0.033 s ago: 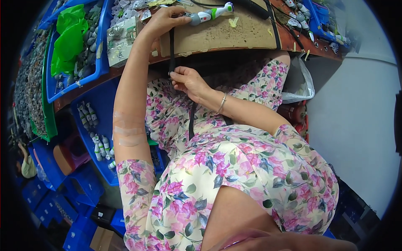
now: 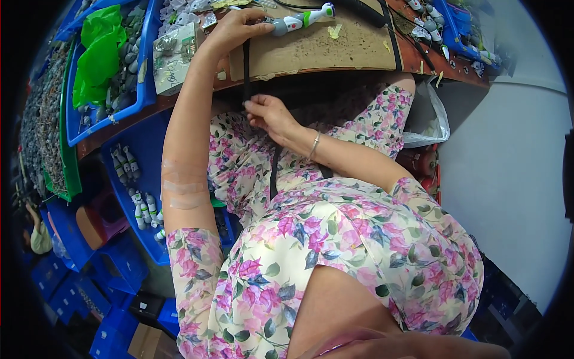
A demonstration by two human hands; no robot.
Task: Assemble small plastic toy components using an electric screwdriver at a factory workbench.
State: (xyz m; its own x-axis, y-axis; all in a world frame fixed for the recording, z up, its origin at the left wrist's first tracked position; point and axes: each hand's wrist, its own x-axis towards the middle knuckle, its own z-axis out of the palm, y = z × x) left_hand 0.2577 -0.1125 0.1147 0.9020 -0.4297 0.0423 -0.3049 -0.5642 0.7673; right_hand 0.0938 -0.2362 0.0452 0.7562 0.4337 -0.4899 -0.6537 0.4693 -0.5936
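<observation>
A white, grey and green plastic device [image 2: 293,24] with a red button lies across the cardboard at the table's far side. My left hand [image 2: 236,29] is closed round its grey left end; the fingertips are partly hidden. From beneath that hand a black strap [image 2: 246,69] runs over the table edge and hangs down. Below the edge, above my lap, my right hand [image 2: 272,116] pinches the strap's lower part between thumb and fingers.
The cardboard sheet [image 2: 353,51] covers the table before me. Blue bins [image 2: 143,78] of grey parts and a green bag [image 2: 98,48] stand left. Similar devices [image 2: 143,209] lie in a lower blue bin. More parts [image 2: 430,27] are at right, above a white plastic bag [image 2: 439,113].
My right hand and the lower strap have shifted very slightly to the right. My left hand and the device look unmoved.
</observation>
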